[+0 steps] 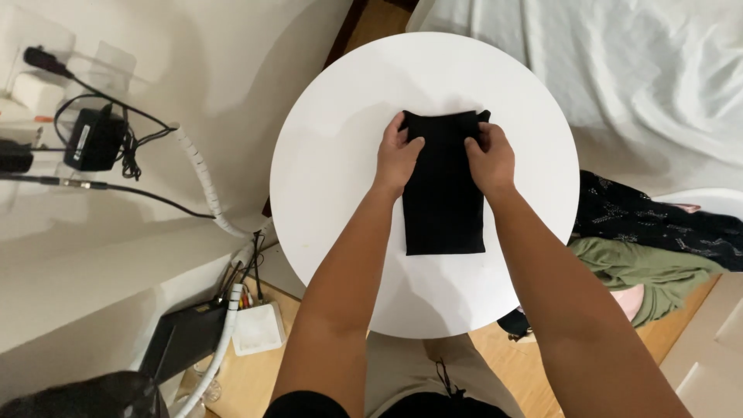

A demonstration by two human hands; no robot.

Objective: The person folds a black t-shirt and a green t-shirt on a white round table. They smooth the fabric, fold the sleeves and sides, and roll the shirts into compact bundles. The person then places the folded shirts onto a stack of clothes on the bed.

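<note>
On round table (325,193), black cloth (443,209) between hands.

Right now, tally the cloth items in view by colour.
Black: 2, the folded cloth held by the left hand and right hand, and a patterned garment
Green: 1, garment
Pink: 1, cloth
White: 1, sheet
Total: 5

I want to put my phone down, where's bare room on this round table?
Bare white table lies left of the left hand, and right of the right hand toward the rim. The middle is taken by the folded black cloth.
</note>
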